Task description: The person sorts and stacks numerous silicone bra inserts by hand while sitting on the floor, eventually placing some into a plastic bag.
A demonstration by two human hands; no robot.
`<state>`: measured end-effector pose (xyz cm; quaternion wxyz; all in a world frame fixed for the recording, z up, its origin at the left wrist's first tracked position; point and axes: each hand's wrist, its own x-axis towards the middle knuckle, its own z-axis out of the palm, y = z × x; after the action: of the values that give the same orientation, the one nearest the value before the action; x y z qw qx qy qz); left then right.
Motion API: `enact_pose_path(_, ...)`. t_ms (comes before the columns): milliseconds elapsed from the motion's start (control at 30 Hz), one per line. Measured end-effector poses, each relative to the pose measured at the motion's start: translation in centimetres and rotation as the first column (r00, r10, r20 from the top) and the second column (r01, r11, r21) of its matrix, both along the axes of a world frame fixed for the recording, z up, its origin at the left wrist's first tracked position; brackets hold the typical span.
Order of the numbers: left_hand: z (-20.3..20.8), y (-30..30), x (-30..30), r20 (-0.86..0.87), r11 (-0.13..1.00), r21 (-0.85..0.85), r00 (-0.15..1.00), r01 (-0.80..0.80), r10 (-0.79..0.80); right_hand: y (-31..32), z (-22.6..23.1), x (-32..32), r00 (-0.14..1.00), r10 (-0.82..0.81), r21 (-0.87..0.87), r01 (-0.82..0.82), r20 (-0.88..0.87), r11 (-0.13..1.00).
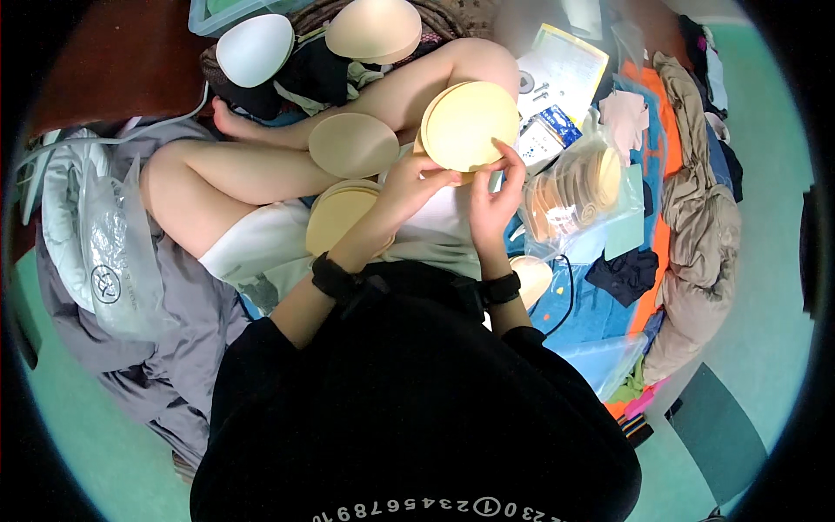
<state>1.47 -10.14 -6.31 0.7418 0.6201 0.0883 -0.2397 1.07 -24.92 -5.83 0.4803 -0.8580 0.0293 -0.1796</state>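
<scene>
Over my lap, a few thin round beige bra pads (470,126), stacked almost flush, are held between both hands. My left hand (416,184) pinches their lower left edge with thumb and fingers. At the lower right edge my right hand (497,191) grips them, its fingertips lying on the top pad. A single darker beige pad (354,145) rests on my leg. Below it, partly covered by my left forearm, lies a stack of yellowish pads (335,228) on my white shorts. Another pale pad (531,280) shows beside my right wrist.
To the right, a clear plastic bag (570,196) holds several beige pads. Above it are a paper sheet (565,74) with small metal parts and a blue-and-white packet (550,132). Cup-shaped pads, one white (255,50), one beige (374,30), lie beyond my legs. Crumpled clothes (696,235) line the right.
</scene>
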Motion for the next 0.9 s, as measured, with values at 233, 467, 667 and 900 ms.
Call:
enact_pose_path(233, -0.8, 0.2, 0.2, 0.109, 0.99, 0.138, 0.994, -0.008, -0.008, -1.1, 0.6, 0.7, 0.988, 0.074, 0.2, -0.046, -0.135, 0.979)
enact_pose_path(467, -0.6, 0.4, 0.4, 0.106, 0.98, 0.194, 0.991, 0.054, -0.075, -0.6, 1.3, 1.0, 0.983, 0.052, 0.085, -0.037, -0.176, 0.996)
enact_pose_path(667, -1.1, 0.6, 0.4, 0.163, 0.977, 0.208, 0.983, 0.054, -0.089, -0.5, 1.9, 1.5, 0.992, 0.035, -0.223, -0.063, -0.125, 0.973)
enact_pose_path(900, -0.8, -0.2, 0.5, 0.095, 0.992, 0.017, 0.988, -0.123, 0.121, -0.3, 2.5, 1.6, 0.978, 0.006, -0.192, -0.046, -0.207, 0.98)
